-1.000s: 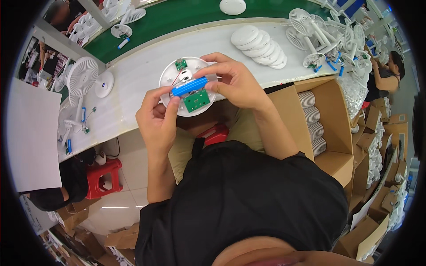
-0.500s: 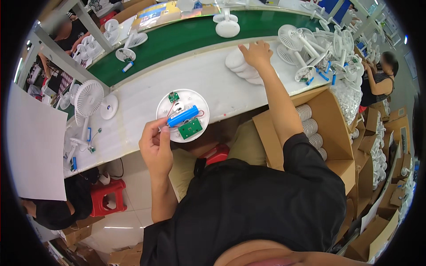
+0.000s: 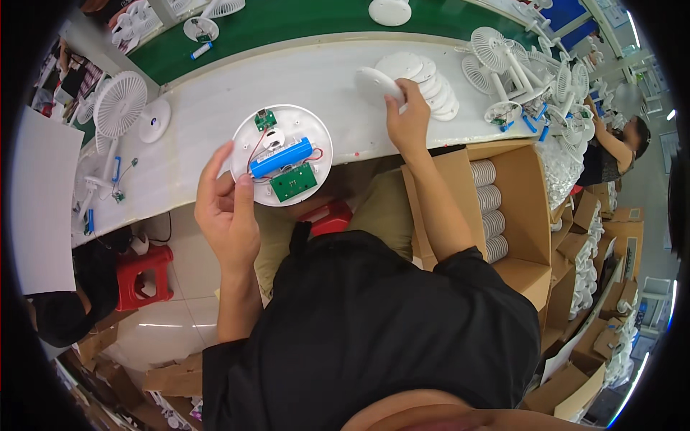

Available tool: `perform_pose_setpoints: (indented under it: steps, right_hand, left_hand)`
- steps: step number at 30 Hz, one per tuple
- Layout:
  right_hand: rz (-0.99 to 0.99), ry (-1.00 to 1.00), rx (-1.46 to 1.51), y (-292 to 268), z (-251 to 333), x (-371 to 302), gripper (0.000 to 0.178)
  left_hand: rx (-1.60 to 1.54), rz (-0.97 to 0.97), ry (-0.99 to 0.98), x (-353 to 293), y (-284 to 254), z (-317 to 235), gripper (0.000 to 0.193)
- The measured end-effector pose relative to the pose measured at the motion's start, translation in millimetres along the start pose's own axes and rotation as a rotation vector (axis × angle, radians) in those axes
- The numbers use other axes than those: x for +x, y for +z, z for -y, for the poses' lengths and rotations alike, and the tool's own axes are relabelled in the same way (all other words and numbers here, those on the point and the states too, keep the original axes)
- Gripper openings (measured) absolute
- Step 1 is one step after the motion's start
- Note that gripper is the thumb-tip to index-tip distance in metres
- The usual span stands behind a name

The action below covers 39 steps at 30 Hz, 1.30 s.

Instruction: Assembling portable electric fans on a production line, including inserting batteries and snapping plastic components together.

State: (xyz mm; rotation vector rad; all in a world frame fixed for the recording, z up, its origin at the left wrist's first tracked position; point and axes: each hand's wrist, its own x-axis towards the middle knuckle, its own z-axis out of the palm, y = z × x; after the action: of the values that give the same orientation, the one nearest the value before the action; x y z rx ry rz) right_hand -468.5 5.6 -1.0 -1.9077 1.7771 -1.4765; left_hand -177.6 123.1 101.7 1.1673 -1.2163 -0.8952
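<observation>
My left hand (image 3: 228, 215) grips the left rim of a round white fan base (image 3: 316, 126), thumb and fingers at its edge. Its open inside faces up. A blue cylindrical battery (image 3: 282, 157) lies across it, with a green circuit board (image 3: 293, 182) on the near side and a smaller green board (image 3: 264, 119) at the far edge. Thin red wires run between them. My right hand (image 3: 408, 118) pinches a white round cover (image 3: 379, 84), tilted and lifted beside a spread pile of similar white covers (image 3: 444, 104) on the table.
Assembled white fans (image 3: 496, 61) with dangling blue batteries crowd the right of the white table (image 3: 302, 79). Another fan (image 3: 121, 104) stands at left. Behind runs a green conveyor (image 3: 287, 32). An open cardboard box (image 3: 514, 187) of ribbed white parts is at my right; a red stool (image 3: 144, 276) is at left.
My right hand has lifted a white cover from the pile and drawn it nearer and leftward. My left hand stays at the fan base; the whole view has shifted.
</observation>
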Motion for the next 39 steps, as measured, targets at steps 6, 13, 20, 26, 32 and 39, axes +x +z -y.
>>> perform_pose_setpoints:
  steps: [6, 13, 20, 26, 32, 39]
  right_hand:
    - [0.057, 0.088, 0.155, -18.1, 9.3, -16.0, 0.046]
    - [0.074, 0.279, 0.399, -59.0, 45.9, -16.9, 0.054]
    - [0.227, 0.339, 1.109, -85.2, 136.4, -34.0, 0.060]
    - [0.335, 0.203, 1.007, -52.1, 159.9, -38.6, 0.049]
    - [0.420, 0.413, 0.977, -49.6, 170.6, -47.4, 0.050]
    - [0.360, 0.310, 0.830, -53.2, 179.7, -64.9, 0.051]
  left_hand:
    - [-0.087, -0.025, -0.007, -4.7, 3.6, 0.6, 0.042]
    - [-0.045, -0.038, -0.010, -14.5, 3.7, 0.2, 0.044]
    - [-0.028, -0.035, 0.008, -19.8, 14.5, -2.5, 0.044]
    - [0.018, -0.029, 0.051, -28.4, 20.7, -4.0, 0.044]
    - [0.165, 0.081, 0.066, -38.4, 10.1, 0.0, 0.043]
    - [-0.065, 0.094, 0.005, -50.5, 4.5, -2.0, 0.047]
